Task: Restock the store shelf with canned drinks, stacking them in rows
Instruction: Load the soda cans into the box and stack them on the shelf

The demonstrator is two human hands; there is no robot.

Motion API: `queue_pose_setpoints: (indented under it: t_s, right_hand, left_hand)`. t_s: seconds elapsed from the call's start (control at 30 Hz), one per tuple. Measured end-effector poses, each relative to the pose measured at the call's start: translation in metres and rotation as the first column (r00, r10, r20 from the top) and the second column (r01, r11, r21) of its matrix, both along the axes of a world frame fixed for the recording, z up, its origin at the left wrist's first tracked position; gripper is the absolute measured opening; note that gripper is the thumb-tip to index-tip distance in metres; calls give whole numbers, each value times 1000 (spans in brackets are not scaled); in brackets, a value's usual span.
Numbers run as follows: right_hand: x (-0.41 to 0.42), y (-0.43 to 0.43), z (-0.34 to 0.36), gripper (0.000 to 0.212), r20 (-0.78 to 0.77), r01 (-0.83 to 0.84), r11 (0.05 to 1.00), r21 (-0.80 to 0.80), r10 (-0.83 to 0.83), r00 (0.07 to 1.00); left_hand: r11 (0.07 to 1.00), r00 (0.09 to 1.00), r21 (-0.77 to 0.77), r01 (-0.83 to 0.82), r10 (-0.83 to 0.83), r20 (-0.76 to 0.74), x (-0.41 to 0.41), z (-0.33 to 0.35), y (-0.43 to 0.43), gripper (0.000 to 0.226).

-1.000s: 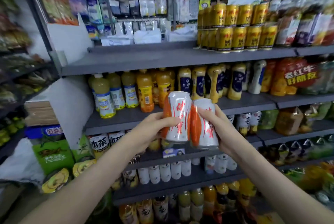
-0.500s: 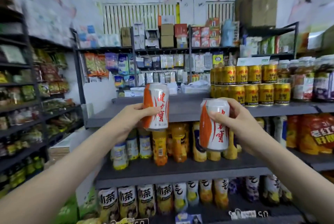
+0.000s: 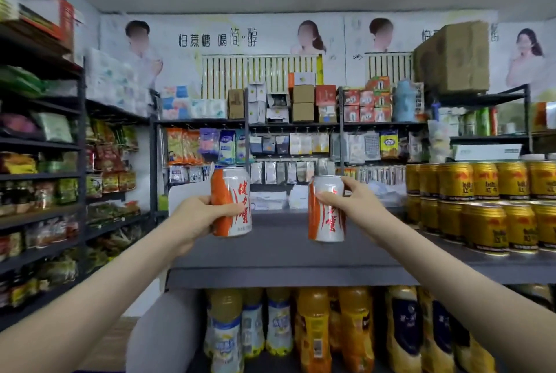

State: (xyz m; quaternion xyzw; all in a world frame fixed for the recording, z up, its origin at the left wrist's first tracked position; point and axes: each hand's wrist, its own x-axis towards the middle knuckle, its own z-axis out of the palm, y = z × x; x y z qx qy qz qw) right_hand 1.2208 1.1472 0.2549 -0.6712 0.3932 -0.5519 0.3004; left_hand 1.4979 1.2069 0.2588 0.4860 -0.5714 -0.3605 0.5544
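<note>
My left hand grips a white and orange drink can with red characters, upright, over the left part of the grey shelf. Further right, my right hand holds a second can of the same kind near its top; its base is at or just above the shelf surface, I cannot tell which. The two cans are about a can's width and a half apart. Bare grey shelf lies around and between them.
Gold cans stand stacked in two tiers on the right of the same shelf. Orange and yellow drink bottles fill the shelf below. Snack racks line the left wall, and hanging packets and boxes fill the racks behind.
Both cans have gone up from the bottle shelf's level to the top grey shelf and moved apart. The view has tilted upward.
</note>
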Motion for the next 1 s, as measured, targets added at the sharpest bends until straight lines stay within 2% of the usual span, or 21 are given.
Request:
queue_pose_setpoints:
  t_s: [0.2,0.47,0.57,0.7,0.77,1.0]
  right_hand:
    - [58,-99,-5,74,-61,11,997,73,-6,998]
    - [82,-180,-15,67,-113,50,983,178,-30,993]
    - [79,-195,-15,64,-207,88,981,173,-51,977]
    - [70,-207,-9,84,-397,167,981,100,-115,911]
    - [66,-210,-5,80,-460,203,976,83,-143,877]
    - [57,-218,1,70,-515,218,969,118,-128,848]
  left_hand:
    - [1000,997,-15,20,-19,74,38,23,-44,52]
    - [999,999,50,16,-17,29,54,31,-90,58]
    - [998,1000,63,19,-20,9,56,28,-103,57]
    - [996,999,83,23,-21,-27,51,23,-117,43]
    - [995,999,90,34,-31,-32,48,20,-125,39]
    - [987,997,140,79,-76,-27,29,7,-146,36]
